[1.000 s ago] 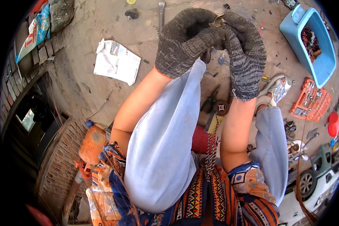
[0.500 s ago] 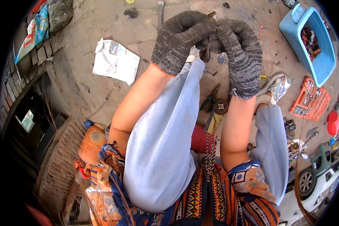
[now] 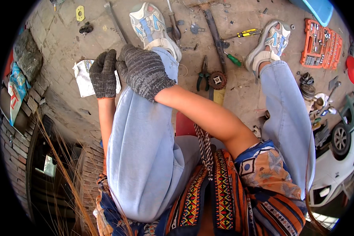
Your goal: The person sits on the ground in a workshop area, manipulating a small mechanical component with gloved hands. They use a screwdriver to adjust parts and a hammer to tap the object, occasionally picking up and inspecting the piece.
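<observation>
Both my hands wear dark grey knitted gloves and meet over my left knee. My left hand has its fingers pressed together and bent. It hangs over a white printed paper, partly covering it. My right hand reaches across to it, back of the glove up, fingers curled against the left hand's side. Whatever lies between the fingers is hidden. Beyond the hands lie a long metal bar and a dark-handled screwdriver, on either side of my left shoe.
Between my feet lie pliers, a round rusty toothed part, a yellow screwdriver and a green-handled screwdriver. An orange socket case and a blue tub stand right. A stone sits left.
Both hands have moved left and nearer, from beyond my left knee to beside it above the paper. The small brass-coloured piece seen at the fingertips is now out of sight. My view has shifted.
</observation>
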The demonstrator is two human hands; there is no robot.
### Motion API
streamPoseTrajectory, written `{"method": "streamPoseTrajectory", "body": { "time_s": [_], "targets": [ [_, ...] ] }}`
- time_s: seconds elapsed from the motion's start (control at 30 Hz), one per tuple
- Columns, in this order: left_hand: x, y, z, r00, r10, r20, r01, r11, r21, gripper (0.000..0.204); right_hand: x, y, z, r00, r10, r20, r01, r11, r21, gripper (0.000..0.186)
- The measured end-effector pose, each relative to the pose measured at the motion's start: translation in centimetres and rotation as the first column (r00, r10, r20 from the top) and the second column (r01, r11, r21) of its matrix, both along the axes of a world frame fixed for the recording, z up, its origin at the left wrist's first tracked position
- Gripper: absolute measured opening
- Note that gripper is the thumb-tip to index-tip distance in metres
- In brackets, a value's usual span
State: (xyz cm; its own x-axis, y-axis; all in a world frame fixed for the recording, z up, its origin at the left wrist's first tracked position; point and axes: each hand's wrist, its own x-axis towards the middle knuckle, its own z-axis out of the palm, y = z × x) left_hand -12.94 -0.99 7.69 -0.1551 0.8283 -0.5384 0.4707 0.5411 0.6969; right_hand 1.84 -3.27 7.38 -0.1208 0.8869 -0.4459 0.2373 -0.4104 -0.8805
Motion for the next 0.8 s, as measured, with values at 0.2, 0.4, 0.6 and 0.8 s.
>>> {"method": "streamPoseTrajectory", "body": {
  "time_s": [0.2,0.4,0.6,0.8],
  "targets": [
    [1.2,0.9,0.0,0.998,0.060,-0.003,-0.060,0.997,-0.043,0.023,1.1,0.5,-0.7,0.994,-0.059,-0.090,0.066,0.995,0.074,0.023],
    [3.2,1.2,-0.2,0.994,0.074,0.085,-0.075,0.997,0.016,0.018,5.1,-1.0,-3.2,0.725,-0.689,-0.013,0.689,0.724,0.043,0.018],
    [3.5,1.5,-0.4,0.984,0.059,0.169,-0.061,0.998,0.006,0.016,11.5,-7.5,-12.6,0.319,-0.786,0.530,0.806,0.519,0.284,0.026],
    [4.5,1.8,0.1,0.978,0.078,0.191,-0.069,0.996,-0.054,0.017,12.7,-11.0,-15.0,0.343,-0.530,0.775,0.752,0.650,0.112,0.032]
  ]
}}
